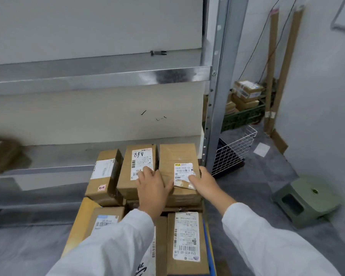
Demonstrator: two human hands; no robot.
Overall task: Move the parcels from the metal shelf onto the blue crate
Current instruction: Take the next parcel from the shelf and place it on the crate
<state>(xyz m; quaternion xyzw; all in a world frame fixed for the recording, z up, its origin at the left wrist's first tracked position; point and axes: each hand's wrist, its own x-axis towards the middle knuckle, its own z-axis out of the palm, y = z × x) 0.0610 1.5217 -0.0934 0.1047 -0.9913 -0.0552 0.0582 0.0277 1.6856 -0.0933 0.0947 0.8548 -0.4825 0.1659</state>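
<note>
Since the right grip [204, 181] has its thumb on top of the rightmost parcel [177, 154] and its fingers curled over that box's right edge, I'd say it's clamped on it. The left grip [152, 189] just lies with fingers relaxed and apart across the A68 parcel [127, 176] next door, thumb reaching toward the seam between the two. That rightmost box sits on the stack over the blue crate [207, 242], long axis running near to far, directly ahead of both wrists, so it looks placed or close to it. What matters next, I think, is the blurry parcel [4, 154] on the metal shelf [54, 156], way off at the far left, well apart from both hands. The left grip is nearer to it. Both arms are reaching forward, palms down, sleeves angled in toward the stack.
</note>
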